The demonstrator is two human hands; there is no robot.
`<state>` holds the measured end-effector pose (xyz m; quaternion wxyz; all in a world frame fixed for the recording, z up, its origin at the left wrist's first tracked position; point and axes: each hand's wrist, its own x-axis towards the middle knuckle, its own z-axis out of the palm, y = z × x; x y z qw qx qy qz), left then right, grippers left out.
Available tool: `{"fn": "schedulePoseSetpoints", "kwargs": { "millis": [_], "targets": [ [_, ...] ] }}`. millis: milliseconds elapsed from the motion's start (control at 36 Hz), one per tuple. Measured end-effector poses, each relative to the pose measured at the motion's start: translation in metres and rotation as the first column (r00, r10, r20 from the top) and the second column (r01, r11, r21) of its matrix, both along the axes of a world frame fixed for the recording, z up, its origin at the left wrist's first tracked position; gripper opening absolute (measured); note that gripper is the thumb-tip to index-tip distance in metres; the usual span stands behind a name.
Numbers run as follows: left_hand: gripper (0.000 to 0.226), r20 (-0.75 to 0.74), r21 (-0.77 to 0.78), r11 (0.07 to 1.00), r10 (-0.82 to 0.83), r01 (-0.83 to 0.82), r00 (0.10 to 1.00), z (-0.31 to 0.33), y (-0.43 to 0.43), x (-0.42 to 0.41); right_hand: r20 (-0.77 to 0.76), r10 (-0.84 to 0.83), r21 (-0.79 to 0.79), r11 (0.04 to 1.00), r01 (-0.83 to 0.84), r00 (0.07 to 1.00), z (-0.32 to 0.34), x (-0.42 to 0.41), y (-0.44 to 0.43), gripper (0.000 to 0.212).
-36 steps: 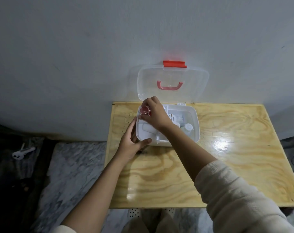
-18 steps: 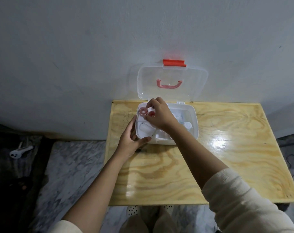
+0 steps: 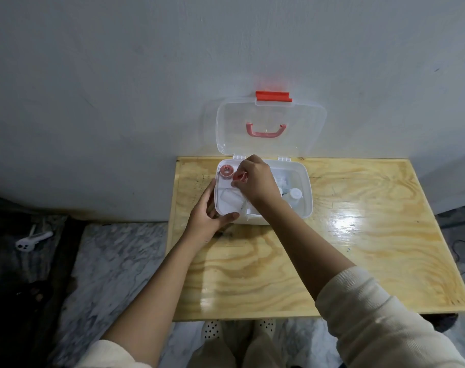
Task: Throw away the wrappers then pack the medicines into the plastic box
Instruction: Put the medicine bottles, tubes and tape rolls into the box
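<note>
The open plastic box point(image 3: 304, 208) sits on the table point(image 3: 359, 248), its near-left corner clasped by the left hand point(image 3: 207, 216), while the right hand point(image 3: 255, 180) above it pinches a small red roll point(image 3: 238, 177).

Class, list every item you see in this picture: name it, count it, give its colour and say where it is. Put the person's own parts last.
Clear plastic box: one, lid open against the wall, back of table.
Red latch: one, lid's top edge.
Pink handle: one, on lid.
Pink tape roll: one, box's back-left compartment.
Small red item: one, in right fingertips.
White capped bottle: one, box's right side.
Light wooden table: one.
White object: one, floor, left.
Left hand: grips box's left corner.
Right hand: over box.
</note>
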<state>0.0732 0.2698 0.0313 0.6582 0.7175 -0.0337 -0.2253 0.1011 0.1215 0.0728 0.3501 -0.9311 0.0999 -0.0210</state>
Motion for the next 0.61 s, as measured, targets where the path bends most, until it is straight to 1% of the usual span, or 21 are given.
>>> {"fn": "schedulePoseSetpoints", "kwargs": {
  "millis": [111, 222, 333, 444, 611],
  "targets": [
    [0.091, -0.016, -0.006, 1.000, -0.001, 0.001, 1.000, 0.0003, -0.0005, 0.0000, -0.014, -0.026, -0.005, 1.000, 0.026, 1.000, -0.0002, -0.0022, -0.0010, 0.013],
    [0.092, -0.017, 0.007, 1.000, -0.005, 0.005, 1.000, 0.0006, -0.0004, 0.0001, 0.024, -0.079, 0.037, 0.996, 0.078, 0.997, -0.0009, -0.0034, -0.0002, 0.016],
    [0.092, -0.017, 0.001, 1.000, -0.005, 0.005, 1.000, 0.0004, 0.0002, 0.0004, 0.056, -0.141, 0.069, 0.988, 0.137, 0.988, 0.0004, -0.0045, 0.0009, 0.013],
    [0.090, -0.003, -0.001, 1.000, -0.005, 0.005, 1.000, 0.0003, 0.0001, 0.0008, 0.007, -0.113, 0.054, 0.992, 0.113, 0.994, -0.0019, -0.0022, 0.0029, 0.020],
    [0.090, 0.001, 0.003, 1.000, -0.007, 0.007, 1.000, -0.0020, 0.0005, 0.0020, -0.027, -0.100, 0.015, 0.995, 0.101, 0.995, -0.0034, -0.0001, 0.0064, 0.021]
  ]
}}
